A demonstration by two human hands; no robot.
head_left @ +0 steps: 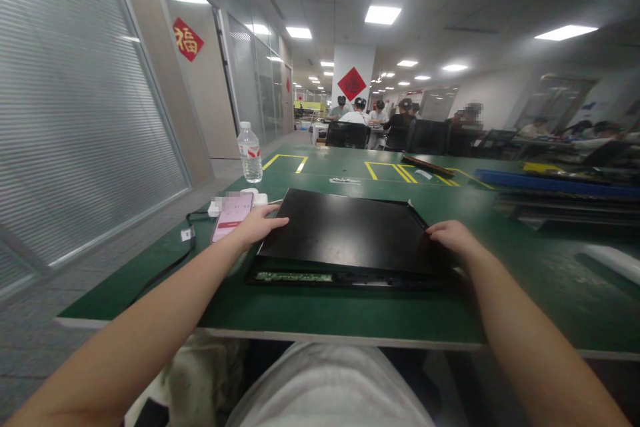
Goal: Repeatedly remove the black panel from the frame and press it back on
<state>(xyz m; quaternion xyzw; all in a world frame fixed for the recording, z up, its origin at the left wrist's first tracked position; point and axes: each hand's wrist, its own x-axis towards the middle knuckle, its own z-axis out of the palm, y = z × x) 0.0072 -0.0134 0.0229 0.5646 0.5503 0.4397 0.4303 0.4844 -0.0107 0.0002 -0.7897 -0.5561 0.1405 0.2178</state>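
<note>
A flat black screen panel [345,227] lies slightly askew over a black frame [385,280] on the green table. Along the near side of the frame, a green circuit board strip [295,277] is exposed. My left hand [257,225] holds the panel's left edge, its thumb on top and some fingers hidden at the side. On the opposite side, my right hand [453,237] pinches the right edge, where panel and frame lie close together. The fingers underneath are out of sight.
Left of the panel lie a lit phone [233,217], a white charger [260,199] and a black cable [189,247]. A water bottle [250,153] stands behind them. Long blue and black strips [550,181] are stacked at right. Several people sit farther back.
</note>
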